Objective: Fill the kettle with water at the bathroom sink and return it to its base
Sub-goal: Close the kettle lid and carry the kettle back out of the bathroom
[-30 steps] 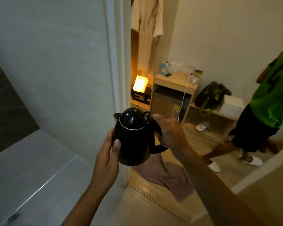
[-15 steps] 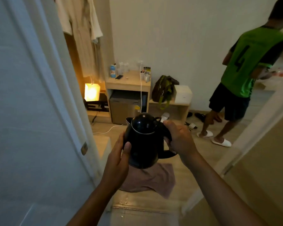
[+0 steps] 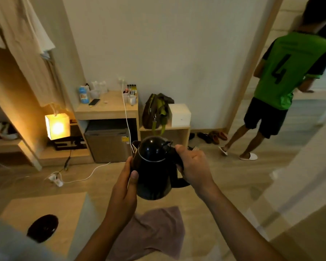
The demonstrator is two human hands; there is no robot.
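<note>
I hold a black kettle (image 3: 153, 170) with a closed domed lid upright in front of me, above the floor. My right hand (image 3: 194, 166) grips its handle on the right side. My left hand (image 3: 125, 187) presses against its left wall, thumb on the front. A round black kettle base (image 3: 42, 227) lies on a low wooden surface (image 3: 68, 211) at the lower left, well below and left of the kettle.
A brown towel (image 3: 154, 234) lies on the floor under my arms. Ahead stand a wooden counter (image 3: 109, 108) with cups and bottles, a mini fridge (image 3: 107, 144), a lit lamp (image 3: 57, 126) and a white cable with power strip (image 3: 56, 179). A person in a green shirt (image 3: 282, 87) stands at right.
I have come out through the doorway into the room with the kettle still in both hands. The kettle base has come into view at the lower left. The person has stepped further right.
</note>
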